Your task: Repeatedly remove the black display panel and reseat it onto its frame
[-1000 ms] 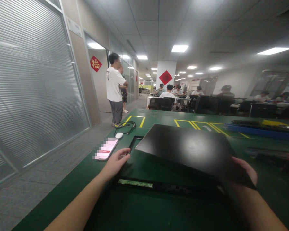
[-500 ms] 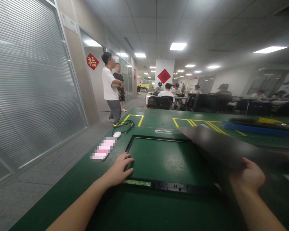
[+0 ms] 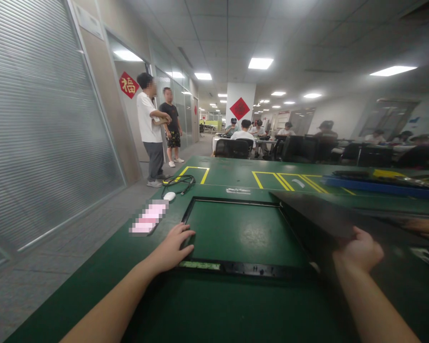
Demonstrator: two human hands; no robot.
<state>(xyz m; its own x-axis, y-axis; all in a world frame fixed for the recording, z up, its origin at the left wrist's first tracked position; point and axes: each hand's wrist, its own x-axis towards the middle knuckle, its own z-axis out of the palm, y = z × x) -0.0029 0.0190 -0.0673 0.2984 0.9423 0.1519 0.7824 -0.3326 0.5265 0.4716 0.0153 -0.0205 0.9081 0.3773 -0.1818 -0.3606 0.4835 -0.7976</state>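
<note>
A thin black rectangular frame [image 3: 232, 202] lies flat on the green table, with the tabletop showing through its middle. A green strip [image 3: 202, 266] shows on its near bar. My left hand [image 3: 177, 245] rests on the frame's left side, fingers stretched and thumb apart. In my right hand [image 3: 361, 250] is the near edge of a dark flat panel [image 3: 314, 216], closed between thumb and fingers. The panel stands tilted over the frame's right side and hides part of it. My right fingertips are hidden under the panel.
Left of the frame are a phone [image 3: 148, 219], a white mouse [image 3: 169, 196] and a black cable [image 3: 186, 183]. A blue tray [image 3: 379, 186] holds dark parts at the back right. A blurred hand [image 3: 427, 228], apparently another person's, shows at the right edge. Two people stand beyond the table.
The panel's far left corner has lowered slightly toward the frame's right side, still in my right hand. My left hand stays on the frame. The whole view has shifted a little.
</note>
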